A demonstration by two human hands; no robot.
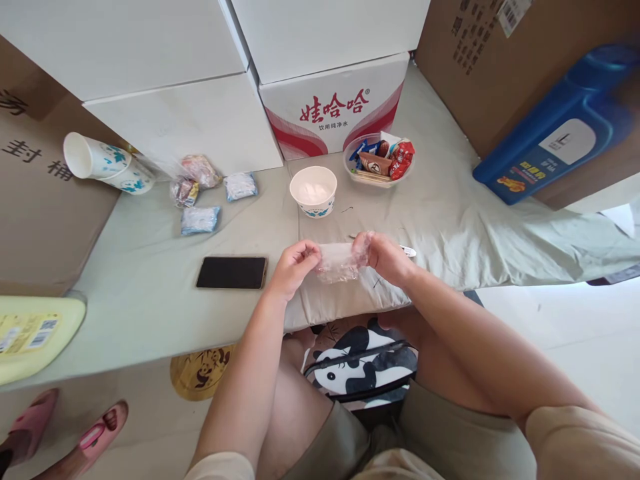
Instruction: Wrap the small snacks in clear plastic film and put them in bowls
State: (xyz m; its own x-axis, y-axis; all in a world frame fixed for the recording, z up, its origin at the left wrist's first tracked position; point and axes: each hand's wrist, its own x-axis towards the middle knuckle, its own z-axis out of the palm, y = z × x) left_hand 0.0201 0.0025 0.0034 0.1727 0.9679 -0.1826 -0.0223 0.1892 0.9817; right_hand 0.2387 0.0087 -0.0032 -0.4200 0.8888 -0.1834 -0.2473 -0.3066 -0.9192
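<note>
My left hand (pixel 296 268) pinches one end of a small clear plastic bag (pixel 337 261), and my right hand (pixel 386 257) grips its other end. The bag is stretched between them above the cloth, near its front edge; it looks thin and crinkled. Just beyond stands a white paper bowl (pixel 303 203) with a blue pattern; something whitish shows inside. Beside my right hand lies a slim white object (pixel 409 251), partly hidden by the hand. A black phone (pixel 231 273) rests flat to the left of my left hand.
Several small wrapped packets (pixel 200 220) and stacked paper cups (pixel 107 163) lie at the left. A clear tub (pixel 353 175) of snacks stands right of the bowl. White boxes (pixel 330 107) line the back. A blue bottle (pixel 555 127) leans at right; a yellow bottle (pixel 37 333) lies at left.
</note>
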